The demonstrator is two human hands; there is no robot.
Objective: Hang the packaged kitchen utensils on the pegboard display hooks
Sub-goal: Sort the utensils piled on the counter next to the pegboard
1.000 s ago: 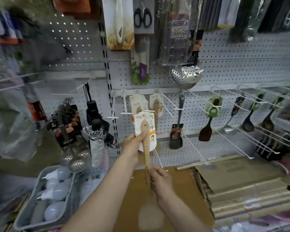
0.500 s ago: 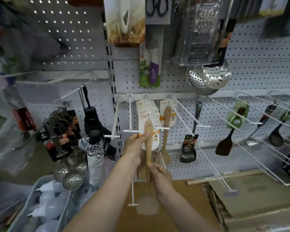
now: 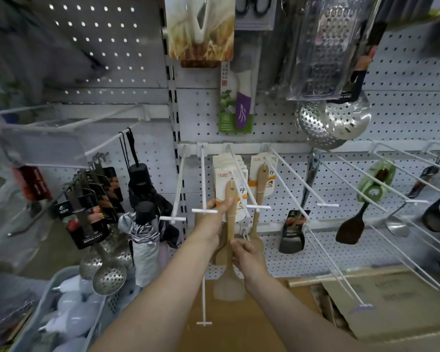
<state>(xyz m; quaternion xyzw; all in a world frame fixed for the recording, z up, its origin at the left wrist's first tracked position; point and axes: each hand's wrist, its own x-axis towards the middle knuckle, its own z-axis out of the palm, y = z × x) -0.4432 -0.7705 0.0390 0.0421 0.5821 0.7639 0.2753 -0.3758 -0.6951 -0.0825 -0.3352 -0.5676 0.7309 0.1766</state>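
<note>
Left hand point(image 3: 211, 219): fingers curled round the carded top of the wooden spatula point(image 3: 230, 224), thumb pressed on the handle near its hang hole. Right hand point(image 3: 247, 255): fingers pinched on the handle lower down, steadying it. Spatula hangs upright, its card at the front of the hook point(image 3: 241, 191), against the stack of like packs point(image 3: 222, 168) already there; whether the hole is fully threaded, cannot tell. Judged: light, stiff wood, thin card bends easily. Best held high by the hole, low on the shaft. Pegboard point(image 3: 404, 118) behind.
</note>
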